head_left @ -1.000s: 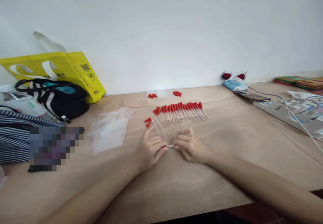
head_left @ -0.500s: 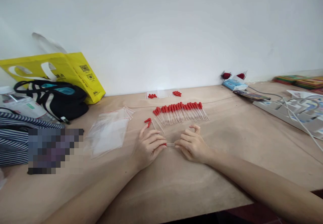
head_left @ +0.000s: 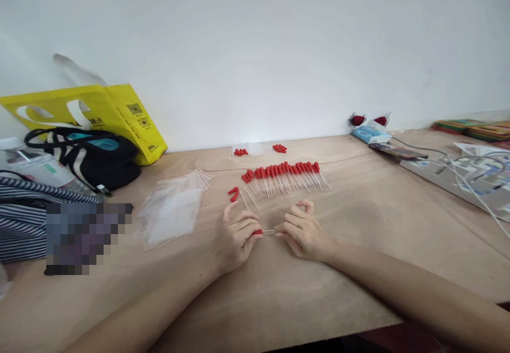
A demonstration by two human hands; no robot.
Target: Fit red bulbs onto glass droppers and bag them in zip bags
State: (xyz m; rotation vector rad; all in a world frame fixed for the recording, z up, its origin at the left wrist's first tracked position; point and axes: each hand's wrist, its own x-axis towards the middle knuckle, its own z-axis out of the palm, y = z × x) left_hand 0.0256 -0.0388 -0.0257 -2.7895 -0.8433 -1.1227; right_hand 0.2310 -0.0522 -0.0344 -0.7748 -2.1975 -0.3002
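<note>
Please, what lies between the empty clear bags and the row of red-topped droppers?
Two loose red bulbs, with thin clear tubes beside them, in the head view.

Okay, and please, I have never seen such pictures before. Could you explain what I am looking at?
There is no machine here, only a person's two bare hands. One camera, worn on the head, takes every picture, looking forward and down. The left hand holds a red cap; the right hand holds the clear thin tube reaching toward it. Beyond them on the table lies a row of red-capped tubes. Clear plastic bags lie to the left, with a yellow bag farther back.
</note>
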